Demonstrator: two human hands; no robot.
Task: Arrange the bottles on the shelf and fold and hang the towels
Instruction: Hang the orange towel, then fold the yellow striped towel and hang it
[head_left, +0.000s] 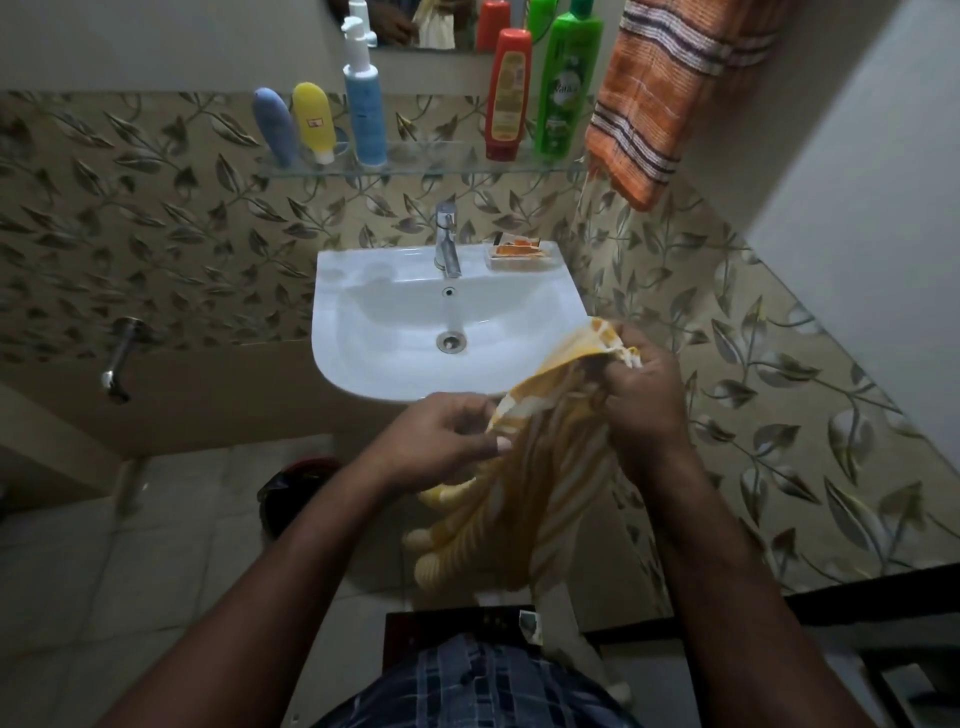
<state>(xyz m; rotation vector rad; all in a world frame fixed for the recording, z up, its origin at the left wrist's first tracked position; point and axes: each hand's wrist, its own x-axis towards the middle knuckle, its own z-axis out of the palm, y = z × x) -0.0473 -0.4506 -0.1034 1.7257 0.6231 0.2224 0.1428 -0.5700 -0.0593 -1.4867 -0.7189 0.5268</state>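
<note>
Yellow towel (545, 467): held in front of the sink (353, 322), at its right front corner; the top edge is stretched between both hands and the rest hangs bunched below the sink's rim, toward the floor
Left hand (441, 447): just in front of the sink's front rim, thumb and fingers pinching the towel's edge
Right hand (644, 400): off the sink's right front corner, fingers curled round the gathered top corner of the cloth
Bottles: five stand on the glass shelf (415, 169) above the sink, the blue tube (275, 127), yellow tube (313, 122) and pump bottle (363, 104) to the left, the red bottle (509, 93) and green bottle (566, 83) to the right
Orange towel (660, 98): hangs above and right of the sink, just beside the green bottle
Risk, slip: the left pinch takes little cloth; if it lets go, the towel likely drops to the floor below the sink
Risk, crooked fold: the hanging part is twisted, so corners brought together now would probably not match
Risk, wet cloth: a swing forward could drag the edge into the sink's bowl
Risk, shelf: lifting the towel to hang beside the orange one passes close to the green bottle, and an elbow or cloth could knock it down into the sink
</note>
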